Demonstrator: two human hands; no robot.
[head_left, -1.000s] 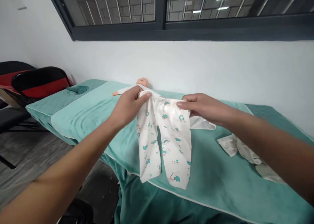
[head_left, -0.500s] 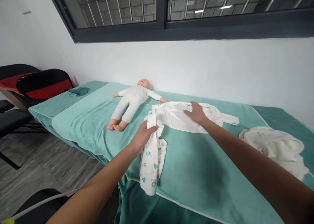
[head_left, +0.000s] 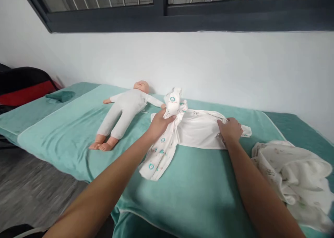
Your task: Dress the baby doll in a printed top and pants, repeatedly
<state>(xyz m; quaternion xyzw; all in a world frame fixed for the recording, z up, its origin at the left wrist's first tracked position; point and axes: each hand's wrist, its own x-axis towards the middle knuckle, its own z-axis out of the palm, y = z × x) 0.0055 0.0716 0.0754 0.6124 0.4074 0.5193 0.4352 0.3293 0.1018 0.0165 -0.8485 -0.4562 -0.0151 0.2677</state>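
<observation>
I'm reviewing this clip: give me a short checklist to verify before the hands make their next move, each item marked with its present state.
1. Left hand has hold of the printed pants: ok.
2. Printed pants spread flat: not ok, bunched at the grip.
3. Right hand on the white top: ok; how firmly it grips, cannot tell.
4. Doll lying face up on the green mat: ok.
5. Doll's near hand clear of the printed pants: cannot tell, they meet in view.
6. Cloth bundle neatly folded: not ok, heaped.
</observation>
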